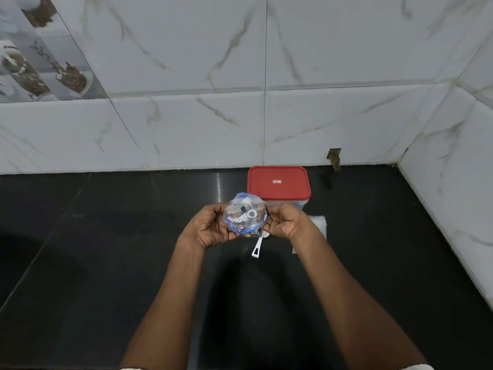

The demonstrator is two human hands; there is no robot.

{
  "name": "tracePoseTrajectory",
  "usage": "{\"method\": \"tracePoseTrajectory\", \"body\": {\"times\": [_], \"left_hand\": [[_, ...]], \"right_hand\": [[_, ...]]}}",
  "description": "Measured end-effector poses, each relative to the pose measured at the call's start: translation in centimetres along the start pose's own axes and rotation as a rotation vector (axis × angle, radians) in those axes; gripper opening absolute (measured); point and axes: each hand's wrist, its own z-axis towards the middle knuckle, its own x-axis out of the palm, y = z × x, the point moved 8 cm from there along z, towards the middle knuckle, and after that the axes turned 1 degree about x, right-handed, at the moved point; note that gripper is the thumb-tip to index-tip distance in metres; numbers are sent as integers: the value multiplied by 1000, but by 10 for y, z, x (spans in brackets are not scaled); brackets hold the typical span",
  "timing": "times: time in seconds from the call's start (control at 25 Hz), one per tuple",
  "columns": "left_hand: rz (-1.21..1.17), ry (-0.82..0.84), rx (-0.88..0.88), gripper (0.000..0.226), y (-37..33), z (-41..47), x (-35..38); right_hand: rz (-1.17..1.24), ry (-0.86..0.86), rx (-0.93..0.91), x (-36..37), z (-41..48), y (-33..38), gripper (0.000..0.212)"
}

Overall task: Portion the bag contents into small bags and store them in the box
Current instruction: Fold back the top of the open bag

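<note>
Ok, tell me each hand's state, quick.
Left hand: fingers curled round the left side of the bag, holding it.
Right hand: fingers curled round the bag's right side, holding it.

Glossy black counter [106, 263], white marble-veined wall tiles [333, 49], printed decorative tile [40, 54] upper left

Two hands, the left hand [210, 228] and right hand [285, 222]; one blue bag [245, 214]; one box [288, 204] with one red lid [278, 182]; one white scoop [257, 249]; one pile of small bags [318, 224], number unclear; one dark surface [106, 263].
</note>
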Motion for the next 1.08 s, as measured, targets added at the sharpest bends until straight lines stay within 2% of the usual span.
{"method": "tracePoseTrajectory", "body": {"times": [0.12,0.24,0.36,0.44,0.52,0.6,0.76,0.84,0.96,1.08], "left_hand": [[-11,36,7,30,1,2,8],[-135,15,99,30,-5,4,9],[-335,20,162,30,-3,4,14],[-433,33,135,31,5,3,18],[-405,36,94,34,11,8,13],[-256,28,85,36,13,6,5],[-93,19,132,33,11,1,-2],[-120,-15,176,30,8,0,-4],[-305,-52,161,25,12,2,-7],[-416,-53,150,24,18,9,-7]], "right_hand": [[-108,-27,32,-3,1,-3,30],[-211,-28,44,-9,-2,-3,24],[-202,62,84,-4,-7,-7,28],[-150,147,85,6,-12,-7,28],[-92,187,27,9,-14,1,29],[-68,195,-29,9,-11,10,36],[-67,142,-54,-4,-2,11,38],[-47,140,-52,-6,0,6,33],[0,145,-56,-2,1,0,23],[62,167,-49,-2,5,-4,31]]}}
